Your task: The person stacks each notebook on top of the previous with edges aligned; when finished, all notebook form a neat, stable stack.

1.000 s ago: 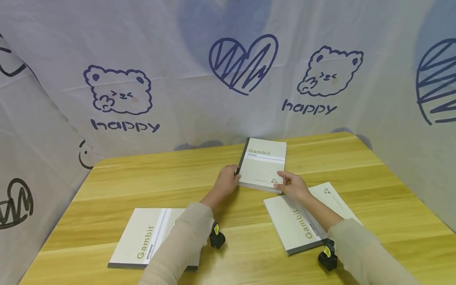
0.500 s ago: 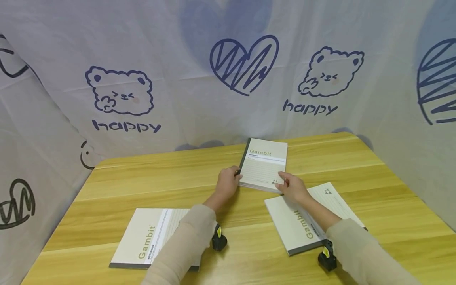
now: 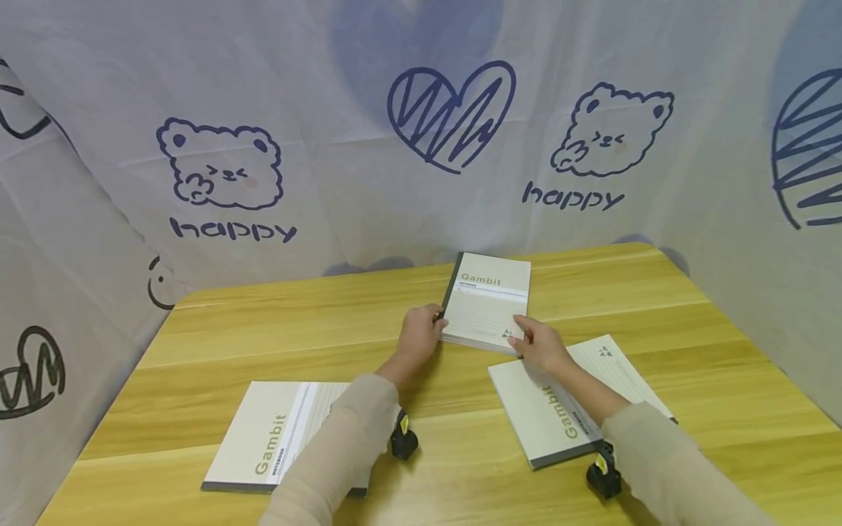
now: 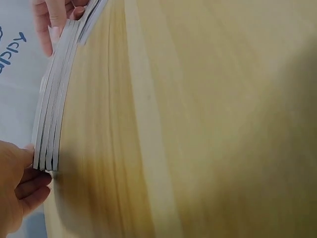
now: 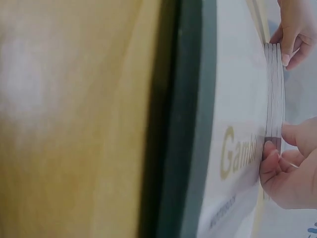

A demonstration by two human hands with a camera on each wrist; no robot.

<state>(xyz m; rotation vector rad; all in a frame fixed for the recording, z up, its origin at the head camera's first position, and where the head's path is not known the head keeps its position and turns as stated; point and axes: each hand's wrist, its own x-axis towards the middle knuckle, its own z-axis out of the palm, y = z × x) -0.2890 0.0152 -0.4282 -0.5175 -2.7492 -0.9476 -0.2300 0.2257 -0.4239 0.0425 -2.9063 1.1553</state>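
A small stack of Gambit notebooks [image 3: 487, 307] with dark spines lies at the back middle of the table, page edges flush at the near end. My left hand [image 3: 418, 336] grips its near left corner by the spine, thumb on the top cover. At the near right corner my right hand [image 3: 543, 348] pinches the stack, with the thumb on top. The left wrist view shows several layered page edges [image 4: 52, 109] between the two hands. Under my right forearm lies another notebook [image 3: 526, 391], set at an angle; the right wrist view shows its dark spine [image 5: 190, 119] up close.
On the front left of the wooden table [image 3: 441, 467] lies a further Gambit notebook [image 3: 259, 431], partly covered by my left sleeve [image 3: 349, 446]. A printed cloth [image 3: 329, 168] hangs along the table's back edge. Black wrist cameras hang below both cuffs.
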